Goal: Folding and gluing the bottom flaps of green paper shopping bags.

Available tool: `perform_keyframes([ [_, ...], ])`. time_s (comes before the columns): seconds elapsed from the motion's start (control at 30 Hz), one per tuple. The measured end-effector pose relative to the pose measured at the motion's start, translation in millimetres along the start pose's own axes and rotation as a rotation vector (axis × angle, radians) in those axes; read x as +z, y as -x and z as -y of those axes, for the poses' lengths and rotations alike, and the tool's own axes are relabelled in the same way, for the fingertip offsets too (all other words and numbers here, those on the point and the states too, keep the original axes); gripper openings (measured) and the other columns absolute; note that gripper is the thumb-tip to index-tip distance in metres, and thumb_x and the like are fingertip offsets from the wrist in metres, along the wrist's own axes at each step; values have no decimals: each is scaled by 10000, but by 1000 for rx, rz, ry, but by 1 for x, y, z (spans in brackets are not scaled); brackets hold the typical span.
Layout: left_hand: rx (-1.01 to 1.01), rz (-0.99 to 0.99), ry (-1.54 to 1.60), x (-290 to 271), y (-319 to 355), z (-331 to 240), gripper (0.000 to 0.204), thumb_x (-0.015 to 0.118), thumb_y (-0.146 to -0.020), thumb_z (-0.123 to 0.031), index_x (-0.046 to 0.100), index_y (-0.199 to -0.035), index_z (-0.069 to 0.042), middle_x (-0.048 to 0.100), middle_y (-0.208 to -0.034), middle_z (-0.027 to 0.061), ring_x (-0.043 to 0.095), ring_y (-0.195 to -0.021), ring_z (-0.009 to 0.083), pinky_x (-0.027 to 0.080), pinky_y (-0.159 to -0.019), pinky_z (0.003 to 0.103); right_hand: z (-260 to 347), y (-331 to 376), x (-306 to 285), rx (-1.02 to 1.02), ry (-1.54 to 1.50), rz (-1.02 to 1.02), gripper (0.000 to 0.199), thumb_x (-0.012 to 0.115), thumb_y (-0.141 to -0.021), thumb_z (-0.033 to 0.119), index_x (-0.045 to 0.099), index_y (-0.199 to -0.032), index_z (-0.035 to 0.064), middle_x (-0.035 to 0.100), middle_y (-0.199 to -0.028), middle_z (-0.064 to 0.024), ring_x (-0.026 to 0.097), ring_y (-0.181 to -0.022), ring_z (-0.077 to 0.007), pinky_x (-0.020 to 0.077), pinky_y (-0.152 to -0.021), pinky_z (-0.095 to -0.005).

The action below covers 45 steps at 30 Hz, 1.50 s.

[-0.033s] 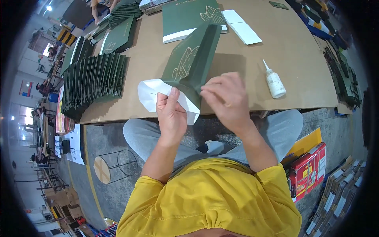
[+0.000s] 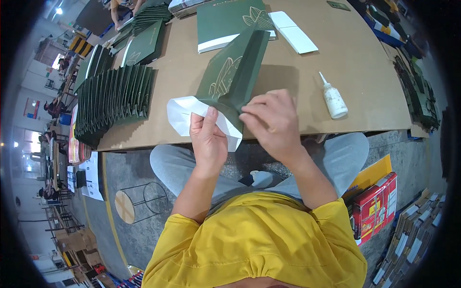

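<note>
A dark green paper bag [image 2: 216, 81] with a gold leaf print lies on its side, its white flared end [image 2: 180, 115] toward me at the table's front edge. My left hand [image 2: 209, 141] grips this end, thumb on top and fingers curled into the white paper. On the other side, my right hand [image 2: 273, 125] is closed, thumb and fingertips pinching at the bag's green side edge near the white end. What lies between those fingertips is hidden. To the right stands a white glue bottle [image 2: 335, 101] with a thin pointed nozzle.
A fanned row of folded green bags [image 2: 115, 101] fills the table's left side, with more piled behind. Flat green bags [image 2: 225, 24] and white card strips [image 2: 294, 32] lie at the back. A round-topped stool [image 2: 126, 206] is on the floor at left, a red package [image 2: 377, 206] at right.
My right hand has shifted slightly left, its fingertips closer in on the bag's edge. The left hand and the bag have barely moved.
</note>
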<state>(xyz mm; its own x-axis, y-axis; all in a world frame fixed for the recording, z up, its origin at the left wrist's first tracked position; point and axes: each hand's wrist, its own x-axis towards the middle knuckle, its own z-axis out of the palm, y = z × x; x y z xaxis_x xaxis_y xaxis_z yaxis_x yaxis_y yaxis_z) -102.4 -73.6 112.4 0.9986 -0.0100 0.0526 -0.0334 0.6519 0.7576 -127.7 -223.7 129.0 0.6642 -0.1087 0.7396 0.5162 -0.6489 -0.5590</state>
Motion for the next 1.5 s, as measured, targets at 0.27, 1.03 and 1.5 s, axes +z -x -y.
perform_keyframes([
  [0.27, 23, 46, 11, -6, 6, 9, 117, 526, -922, -82, 550, -1036, -73, 625, -972, 25, 606, -868, 97, 514, -753, 248, 6, 1, 13, -25, 62, -5, 124, 715, -642, 140, 650, -736, 92, 559, -788, -2, 498, -844, -215, 352, -763, -378],
  [1.03, -100, 59, -43, -18, 14, -4, 144, 604, -858, -57, 619, -1001, -67, 659, -959, 35, 627, -863, 127, 504, -792, 281, 1, 1, 19, 28, -212, 15, 148, 678, -718, 72, 645, -863, 69, 638, -825, -44, 570, -773, -229, 408, -700, -339],
  [1.5, -188, 209, 10, -28, 6, -8, 152, 574, -877, -59, 610, -1025, -58, 652, -974, 37, 618, -890, 134, 497, -803, 290, 3, -7, 22, -19, -77, 22, 116, 704, -702, 35, 647, -798, 65, 643, -771, -43, 579, -726, -212, 431, -671, -331],
])
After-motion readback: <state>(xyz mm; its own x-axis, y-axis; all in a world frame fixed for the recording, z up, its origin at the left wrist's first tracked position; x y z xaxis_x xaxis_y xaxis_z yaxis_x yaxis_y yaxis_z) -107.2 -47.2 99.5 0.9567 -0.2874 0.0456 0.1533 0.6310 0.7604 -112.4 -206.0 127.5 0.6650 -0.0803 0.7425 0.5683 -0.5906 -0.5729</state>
